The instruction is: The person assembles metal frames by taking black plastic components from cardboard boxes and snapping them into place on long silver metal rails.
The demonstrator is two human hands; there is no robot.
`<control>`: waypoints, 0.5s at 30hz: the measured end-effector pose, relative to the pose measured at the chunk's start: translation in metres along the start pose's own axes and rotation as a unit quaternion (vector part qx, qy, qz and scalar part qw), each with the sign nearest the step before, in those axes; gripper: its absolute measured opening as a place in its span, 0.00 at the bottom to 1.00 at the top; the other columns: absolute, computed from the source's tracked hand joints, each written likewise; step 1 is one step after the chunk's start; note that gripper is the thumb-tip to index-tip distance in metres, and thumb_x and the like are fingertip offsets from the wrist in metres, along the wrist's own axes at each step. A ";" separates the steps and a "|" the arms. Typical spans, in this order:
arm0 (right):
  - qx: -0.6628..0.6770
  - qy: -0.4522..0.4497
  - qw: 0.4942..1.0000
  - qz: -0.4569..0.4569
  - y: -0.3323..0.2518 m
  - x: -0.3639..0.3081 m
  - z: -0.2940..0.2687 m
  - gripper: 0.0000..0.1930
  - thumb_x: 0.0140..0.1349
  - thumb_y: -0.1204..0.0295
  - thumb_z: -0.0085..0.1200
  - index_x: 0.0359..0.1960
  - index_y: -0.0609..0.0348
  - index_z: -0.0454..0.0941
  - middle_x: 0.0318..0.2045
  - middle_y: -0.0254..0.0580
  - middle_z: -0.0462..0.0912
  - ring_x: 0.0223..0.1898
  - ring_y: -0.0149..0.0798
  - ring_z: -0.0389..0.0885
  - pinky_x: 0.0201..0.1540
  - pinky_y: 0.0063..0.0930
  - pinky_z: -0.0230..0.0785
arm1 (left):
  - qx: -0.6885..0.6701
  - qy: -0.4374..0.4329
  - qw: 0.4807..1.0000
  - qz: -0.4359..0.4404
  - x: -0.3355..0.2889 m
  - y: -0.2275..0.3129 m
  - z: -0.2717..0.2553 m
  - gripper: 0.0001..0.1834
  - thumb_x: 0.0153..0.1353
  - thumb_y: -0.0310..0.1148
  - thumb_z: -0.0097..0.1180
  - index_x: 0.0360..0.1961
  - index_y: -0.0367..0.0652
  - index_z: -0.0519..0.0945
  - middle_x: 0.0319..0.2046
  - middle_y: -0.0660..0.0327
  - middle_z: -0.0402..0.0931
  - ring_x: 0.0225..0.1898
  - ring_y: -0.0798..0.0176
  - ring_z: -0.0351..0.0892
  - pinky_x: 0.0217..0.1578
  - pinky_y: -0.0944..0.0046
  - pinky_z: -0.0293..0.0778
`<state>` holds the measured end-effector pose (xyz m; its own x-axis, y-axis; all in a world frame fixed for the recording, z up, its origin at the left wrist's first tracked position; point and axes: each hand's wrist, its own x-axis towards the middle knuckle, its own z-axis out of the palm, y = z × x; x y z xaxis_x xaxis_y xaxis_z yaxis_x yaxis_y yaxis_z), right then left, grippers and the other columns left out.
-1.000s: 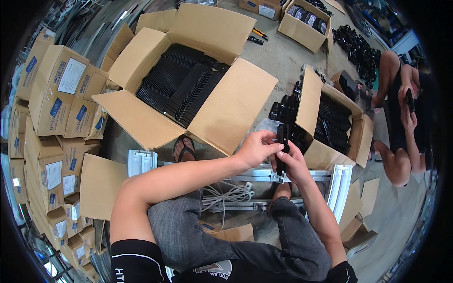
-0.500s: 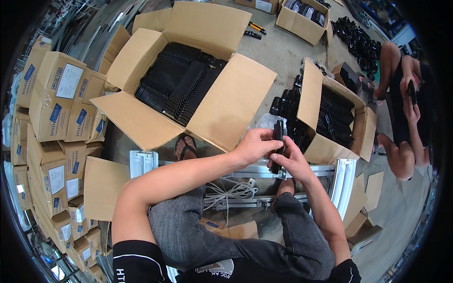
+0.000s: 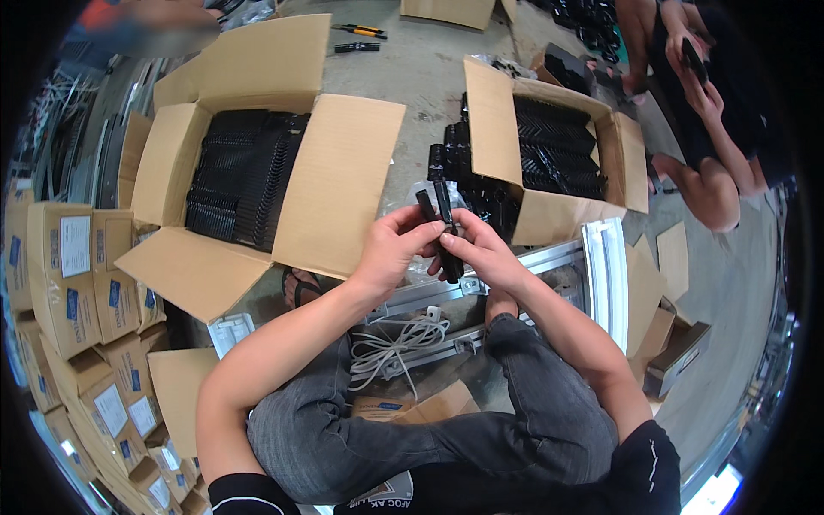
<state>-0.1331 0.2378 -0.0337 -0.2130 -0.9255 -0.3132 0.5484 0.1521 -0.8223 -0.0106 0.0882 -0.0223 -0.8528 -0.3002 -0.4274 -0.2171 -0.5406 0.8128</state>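
My left hand and my right hand meet in front of my knees, fingers closed round slim black pieces. Two black bars show above the fingers: a shorter bar on the left and a longer black bar on the right, making a narrow V. Their lower ends come out below the fingertips. Whether the bars are joined cannot be made out, as the fingers cover their middle. Just beyond the hands lie a clear plastic bag and a pile of glossy black parts.
An open carton of stacked black parts stands ahead left, another carton ahead right. Beneath my hands runs an aluminium frame with a coiled pale cable. Stacked boxes rise at left. At right, another person holds a black piece.
The view has swung, so the cartons appear farther left. The black bars in my hands now show as two, angled apart, where one upright bar showed before.
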 end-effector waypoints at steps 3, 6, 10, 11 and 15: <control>-0.032 -0.013 0.999 0.000 0.002 -0.003 -0.006 0.20 0.73 0.66 0.52 0.60 0.63 0.64 0.44 0.45 0.84 0.39 0.35 0.85 0.43 0.30 0.78 | 0.020 0.013 1.000 -0.004 0.001 -0.001 0.001 0.16 0.62 0.34 0.65 0.49 0.40 0.82 0.38 0.68 0.82 0.33 0.77 0.73 0.36 0.72 0.71; -0.033 -0.020 0.999 0.003 0.005 -0.003 -0.007 0.21 0.73 0.65 0.52 0.60 0.63 0.64 0.45 0.45 0.83 0.39 0.34 0.85 0.43 0.29 0.77 | 0.021 0.014 1.000 -0.007 0.002 -0.001 0.001 0.16 0.62 0.33 0.66 0.48 0.40 0.81 0.36 0.67 0.81 0.33 0.76 0.74 0.36 0.72 0.71; -0.022 -0.030 0.999 -0.004 0.003 -0.005 -0.007 0.20 0.73 0.65 0.53 0.60 0.63 0.65 0.45 0.45 0.83 0.39 0.34 0.85 0.42 0.29 0.77 | 0.042 0.010 0.999 -0.014 0.002 0.001 -0.001 0.15 0.62 0.33 0.67 0.47 0.39 0.81 0.34 0.67 0.81 0.32 0.76 0.74 0.37 0.71 0.70; -0.021 -0.039 0.999 0.001 0.002 -0.006 -0.007 0.20 0.73 0.64 0.53 0.59 0.64 0.66 0.44 0.45 0.83 0.39 0.34 0.84 0.42 0.29 0.77 | 0.043 0.008 0.999 -0.016 0.002 0.002 -0.002 0.15 0.62 0.33 0.67 0.47 0.39 0.81 0.34 0.67 0.81 0.32 0.76 0.74 0.37 0.71 0.70; -0.026 -0.054 0.998 0.020 -0.001 -0.007 -0.007 0.20 0.72 0.64 0.54 0.57 0.65 0.68 0.42 0.44 0.83 0.38 0.34 0.84 0.43 0.29 0.78 | 0.053 -0.010 0.998 -0.015 0.002 0.000 -0.003 0.14 0.62 0.35 0.67 0.45 0.39 0.83 0.35 0.66 0.82 0.32 0.75 0.74 0.38 0.70 0.71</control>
<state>-0.1381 0.2464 -0.0344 -0.1030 -0.9499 -0.2951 0.5117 0.2038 -0.8346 -0.0107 0.0857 -0.0244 -0.8543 -0.2682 -0.4452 -0.2909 -0.4632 0.8372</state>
